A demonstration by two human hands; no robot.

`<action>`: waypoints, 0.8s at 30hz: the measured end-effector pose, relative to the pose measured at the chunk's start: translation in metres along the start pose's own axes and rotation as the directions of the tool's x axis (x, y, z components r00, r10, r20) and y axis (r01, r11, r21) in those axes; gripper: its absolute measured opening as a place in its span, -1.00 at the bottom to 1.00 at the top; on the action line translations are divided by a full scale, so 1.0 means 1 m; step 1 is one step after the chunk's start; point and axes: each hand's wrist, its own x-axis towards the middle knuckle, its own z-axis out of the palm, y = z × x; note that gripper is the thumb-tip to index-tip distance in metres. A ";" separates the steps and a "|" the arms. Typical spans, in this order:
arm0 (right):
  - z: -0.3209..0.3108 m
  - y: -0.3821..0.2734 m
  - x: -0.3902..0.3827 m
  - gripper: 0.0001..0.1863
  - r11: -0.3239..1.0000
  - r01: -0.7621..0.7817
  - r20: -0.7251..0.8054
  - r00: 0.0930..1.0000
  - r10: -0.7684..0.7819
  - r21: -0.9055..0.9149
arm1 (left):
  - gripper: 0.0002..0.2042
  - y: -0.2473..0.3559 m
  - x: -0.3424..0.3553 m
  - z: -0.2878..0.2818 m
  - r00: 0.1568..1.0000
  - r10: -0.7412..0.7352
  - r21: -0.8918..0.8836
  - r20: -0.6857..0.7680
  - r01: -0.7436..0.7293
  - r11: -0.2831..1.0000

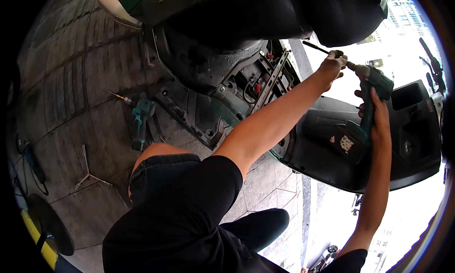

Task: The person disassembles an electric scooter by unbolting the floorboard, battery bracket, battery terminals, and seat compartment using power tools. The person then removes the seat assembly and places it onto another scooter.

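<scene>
My left hand [334, 67] grips a long dark driver bit [313, 45] at the nose of a green cordless drill [374, 78]. The bit points up-left, just below the black scooter seat [341, 12]; I cannot tell whether it touches anything. My right hand [370, 107] is wrapped round the drill's handle, over a black plastic scooter panel [417, 164]. Left of that, the opened scooter body [213, 64] shows a metal rail and red fittings.
A second teal drill [141, 116] lies on the paved floor [95, 211], near a three-armed wrench [86, 173]. A corded tool [33, 164] and a dark disc [52, 225] sit at the far left. My knees are below the scooter; bright street is at the right.
</scene>
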 end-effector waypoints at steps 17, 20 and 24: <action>0.000 0.000 -0.152 -0.60 0.976 -0.070 0.024 0.997 0.076 -0.206 | -0.67 -0.017 -0.216 0.013 0.978 0.092 -0.095 -0.189 -0.112 0.989; -0.009 -0.011 -0.154 -0.63 0.940 0.013 0.030 1.000 -0.003 -0.341 | -0.65 -0.010 -0.220 0.019 0.982 0.091 -0.085 -0.164 -0.106 0.991; 0.003 -0.025 -0.156 -0.61 0.955 -0.055 0.070 0.994 0.078 -0.293 | -0.68 -0.005 -0.219 0.016 0.984 0.107 -0.103 -0.142 -0.122 0.987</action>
